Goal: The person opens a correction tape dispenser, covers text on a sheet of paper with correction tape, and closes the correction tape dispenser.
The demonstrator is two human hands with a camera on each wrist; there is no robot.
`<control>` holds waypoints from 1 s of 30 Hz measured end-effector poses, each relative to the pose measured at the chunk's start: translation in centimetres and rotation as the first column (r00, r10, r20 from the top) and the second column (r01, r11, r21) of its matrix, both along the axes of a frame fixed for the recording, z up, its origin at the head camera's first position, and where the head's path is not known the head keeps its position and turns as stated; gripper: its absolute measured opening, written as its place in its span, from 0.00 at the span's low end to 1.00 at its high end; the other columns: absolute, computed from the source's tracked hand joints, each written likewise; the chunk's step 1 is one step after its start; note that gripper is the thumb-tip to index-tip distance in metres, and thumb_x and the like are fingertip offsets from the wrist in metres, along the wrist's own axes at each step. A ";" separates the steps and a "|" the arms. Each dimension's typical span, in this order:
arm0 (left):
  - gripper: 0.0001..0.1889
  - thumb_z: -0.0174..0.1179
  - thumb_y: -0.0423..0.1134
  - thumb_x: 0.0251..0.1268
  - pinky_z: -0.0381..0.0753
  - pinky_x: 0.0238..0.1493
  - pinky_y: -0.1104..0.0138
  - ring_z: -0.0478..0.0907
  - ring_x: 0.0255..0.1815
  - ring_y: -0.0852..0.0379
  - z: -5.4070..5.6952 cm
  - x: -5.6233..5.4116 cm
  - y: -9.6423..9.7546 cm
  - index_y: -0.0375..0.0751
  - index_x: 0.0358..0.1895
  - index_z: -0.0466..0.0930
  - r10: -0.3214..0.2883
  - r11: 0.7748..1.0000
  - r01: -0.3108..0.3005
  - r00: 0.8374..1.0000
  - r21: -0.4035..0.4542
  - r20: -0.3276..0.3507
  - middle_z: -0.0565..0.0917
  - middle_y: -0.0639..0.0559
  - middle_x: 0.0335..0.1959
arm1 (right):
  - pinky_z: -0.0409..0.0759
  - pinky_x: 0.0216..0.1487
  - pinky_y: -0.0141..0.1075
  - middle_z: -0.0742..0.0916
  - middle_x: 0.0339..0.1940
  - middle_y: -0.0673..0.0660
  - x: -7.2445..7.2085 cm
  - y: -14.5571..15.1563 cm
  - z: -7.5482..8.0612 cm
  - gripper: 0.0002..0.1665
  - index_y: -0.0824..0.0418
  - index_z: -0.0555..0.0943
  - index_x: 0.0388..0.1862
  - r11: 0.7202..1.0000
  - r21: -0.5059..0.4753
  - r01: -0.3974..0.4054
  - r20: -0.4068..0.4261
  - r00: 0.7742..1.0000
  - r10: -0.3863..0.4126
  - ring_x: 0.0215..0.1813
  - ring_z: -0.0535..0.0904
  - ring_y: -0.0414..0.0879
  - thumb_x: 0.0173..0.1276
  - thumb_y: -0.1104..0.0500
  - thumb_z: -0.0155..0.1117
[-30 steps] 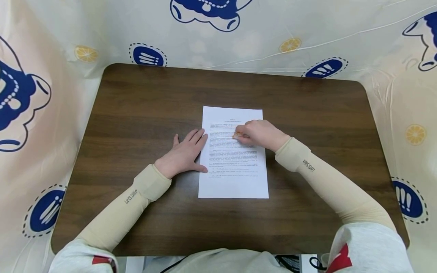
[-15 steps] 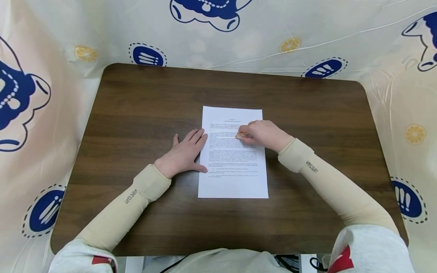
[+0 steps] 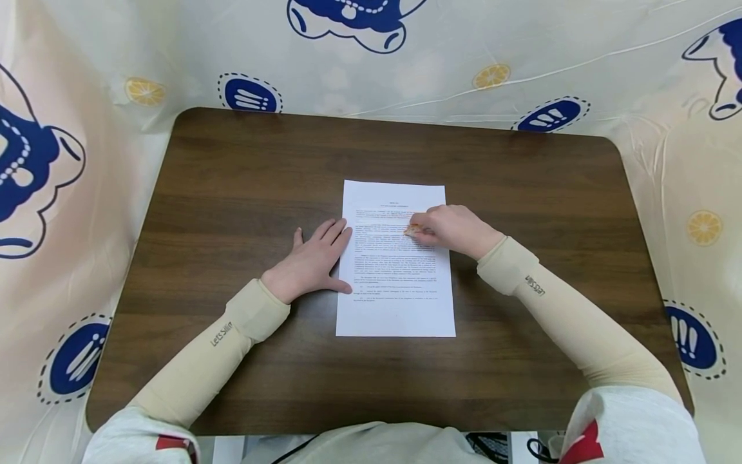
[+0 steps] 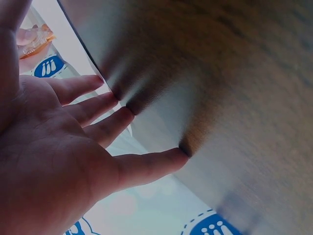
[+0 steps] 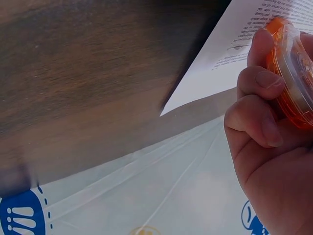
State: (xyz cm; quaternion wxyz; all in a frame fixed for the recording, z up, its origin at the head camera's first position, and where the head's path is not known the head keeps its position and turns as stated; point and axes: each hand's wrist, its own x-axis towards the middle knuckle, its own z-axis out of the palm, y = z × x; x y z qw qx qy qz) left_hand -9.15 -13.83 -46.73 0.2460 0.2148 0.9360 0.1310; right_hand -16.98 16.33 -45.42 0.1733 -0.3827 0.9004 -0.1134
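Observation:
A white printed sheet of paper (image 3: 395,319) lies on the brown wooden table. My left hand (image 3: 309,264) rests at the sheet's left edge with fingers spread and straight, the fingertips pressed down in the left wrist view. Over the upper part of the text, my right hand (image 3: 458,229) grips a correction tape dispenser (image 5: 292,81), rounded, in orange and clear plastic. Curled fingers wrap around its body in the right wrist view. In the head view only a small orange end shows, right at the printed lines; the rest is hidden by the hand.
The dark wooden table (image 3: 261,167) has rounded corners and extends around the sheet on every side. A pale curtain (image 3: 371,84) with blue and yellow prints hangs behind and beside it. The person's torso is at the front edge.
My right hand has slid slightly to the right across the text, carrying the correction tape dispenser. The left hand and the sheet stay practically where they were.

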 end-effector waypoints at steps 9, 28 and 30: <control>0.63 0.78 0.62 0.54 0.43 0.69 0.22 0.42 0.86 0.38 -0.1 -0.1 -0.1 0.37 0.84 0.49 0.001 1.000 -0.001 1.000 -0.001 0.006 0.47 0.40 0.86 | 0.73 0.29 0.38 0.86 0.31 0.52 0.1 0.6 -0.1 0.07 0.56 0.85 0.47 1.000 -0.013 0.017 0.008 1.000 -0.017 0.28 0.76 0.45 0.76 0.56 0.65; 0.63 0.78 0.61 0.53 0.44 0.68 0.21 0.43 0.85 0.36 0.1 0.1 0.0 0.36 0.84 0.50 -0.004 1.000 0.004 1.000 0.009 -0.012 0.48 0.38 0.86 | 0.70 0.27 0.38 0.84 0.29 0.52 0.1 1.4 -0.2 0.07 0.56 0.86 0.47 1.000 0.009 0.008 -0.036 0.999 -0.008 0.26 0.74 0.45 0.75 0.57 0.67; 0.63 0.78 0.61 0.53 0.43 0.68 0.21 0.43 0.85 0.36 0.1 0.1 0.0 0.36 0.84 0.50 -0.003 1.000 0.003 1.000 0.007 -0.009 0.48 0.38 0.86 | 0.69 0.26 0.37 0.84 0.29 0.52 0.1 1.5 -0.2 0.07 0.56 0.86 0.47 1.000 0.017 0.009 -0.043 0.999 -0.008 0.26 0.74 0.45 0.75 0.57 0.67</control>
